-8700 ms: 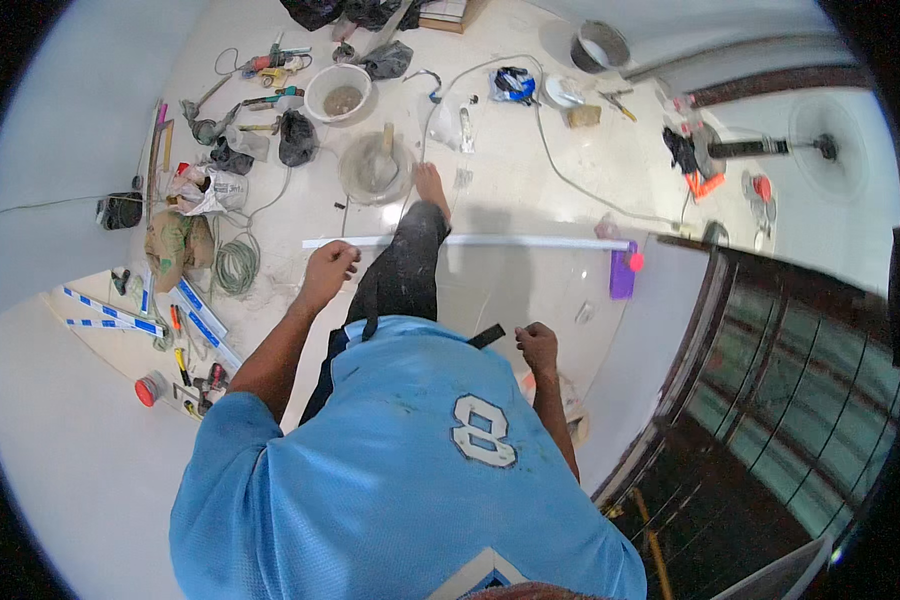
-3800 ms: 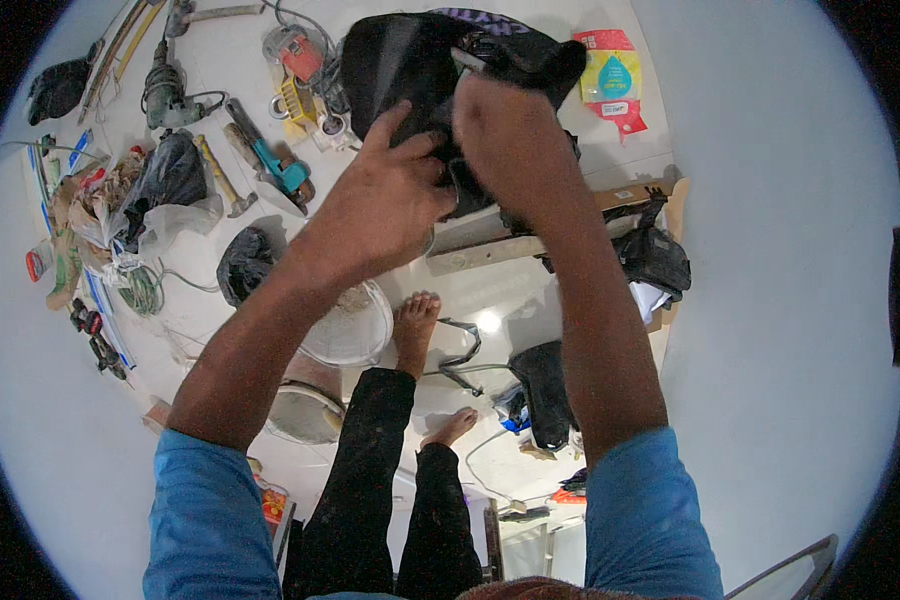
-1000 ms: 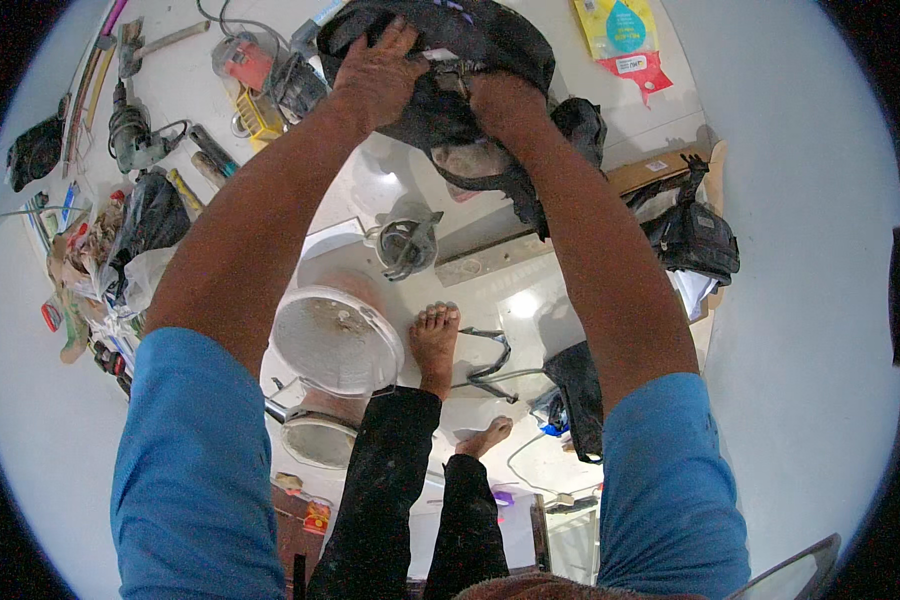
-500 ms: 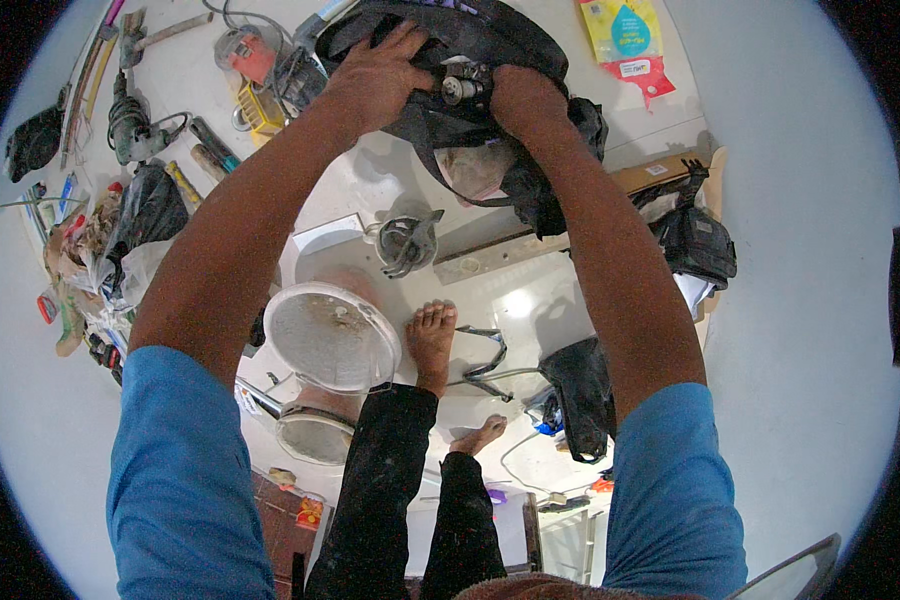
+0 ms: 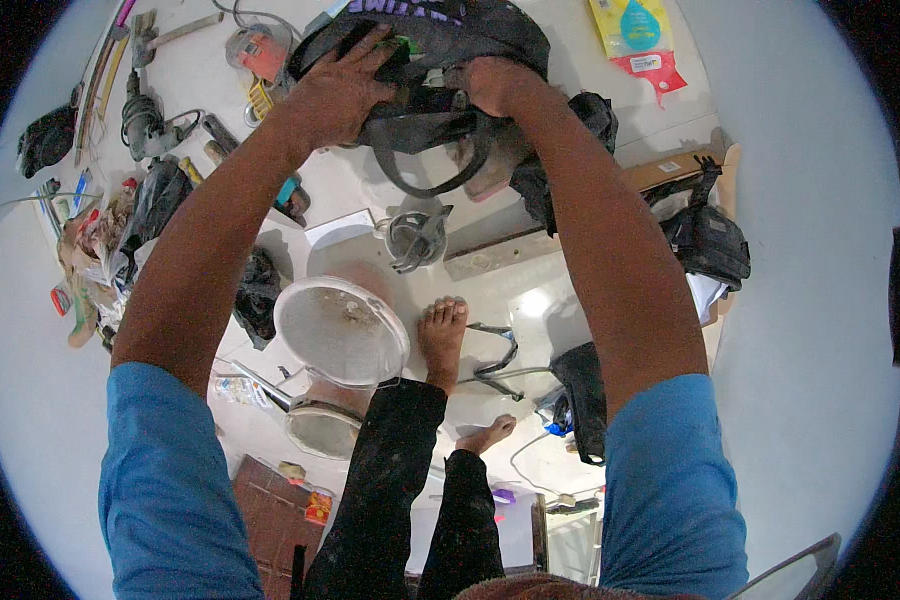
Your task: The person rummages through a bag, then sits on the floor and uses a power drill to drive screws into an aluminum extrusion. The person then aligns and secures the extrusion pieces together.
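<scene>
A black fabric bag (image 5: 470, 40) with purple lettering lies at the far end, its mouth partly spread and its handle strap (image 5: 435, 185) looping toward me. My left hand (image 5: 342, 92) grips the bag's left side, fingers long across the dark cloth and thumb toward the opening. On the other side my right hand (image 5: 502, 88) is closed on the edge of the bag, its fingertips curled out of sight. Between the hands part of the mouth shows, with something green inside that I cannot make out.
Below the bag stand a jug-like container (image 5: 415, 238) and a white bucket (image 5: 340, 330), close to my foot. A power tool (image 5: 145, 125) and black plastic (image 5: 155, 210) lie left. At right are a yellow-and-red packet (image 5: 635, 40) and a black pouch (image 5: 708, 240).
The bag's near side has tipped up and its strap now hangs between my hands. The metallic part seen in the mouth is hidden. Both hands have shifted slightly left in view.
</scene>
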### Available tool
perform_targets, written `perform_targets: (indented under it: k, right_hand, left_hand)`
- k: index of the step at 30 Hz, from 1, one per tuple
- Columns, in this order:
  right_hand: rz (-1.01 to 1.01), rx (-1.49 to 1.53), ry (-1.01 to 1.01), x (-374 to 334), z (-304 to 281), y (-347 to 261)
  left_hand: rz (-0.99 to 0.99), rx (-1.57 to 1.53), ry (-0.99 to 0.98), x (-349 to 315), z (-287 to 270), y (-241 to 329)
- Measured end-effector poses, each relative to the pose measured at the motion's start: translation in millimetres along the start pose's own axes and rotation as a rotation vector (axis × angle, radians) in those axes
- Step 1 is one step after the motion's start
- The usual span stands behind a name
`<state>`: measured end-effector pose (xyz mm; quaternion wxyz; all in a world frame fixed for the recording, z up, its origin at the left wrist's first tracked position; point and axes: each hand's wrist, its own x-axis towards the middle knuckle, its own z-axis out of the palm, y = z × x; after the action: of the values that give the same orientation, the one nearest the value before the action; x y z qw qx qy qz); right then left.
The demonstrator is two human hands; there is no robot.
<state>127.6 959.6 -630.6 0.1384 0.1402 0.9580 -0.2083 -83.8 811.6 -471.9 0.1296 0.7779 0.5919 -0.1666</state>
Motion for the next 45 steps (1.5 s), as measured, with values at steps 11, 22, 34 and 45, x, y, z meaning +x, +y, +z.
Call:
perform_targets:
  k: [11,22,34,45]
  right_hand:
    - [0.297,0.412,0.328,49.4,-41.0,-58.0]
    - [0.281,0.541,0.17,39.2,-62.6,-58.2]
    - [0.397,0.223,0.342,-18.4,-64.3,-47.1]
    - [0.312,0.502,0.389,93.8,-58.4,-64.3]
  left_hand:
    - [-0.101,-0.211,-0.244,14.5,-30.4,-38.4]
    - [-0.202,0.129,-0.289,13.7,-16.1,-61.7]
    - [-0.169,-0.054,0.238,-1.8,32.5,-39.8]
    - [-0.291,0.041,-0.263,-3.4,-29.1,-50.5]
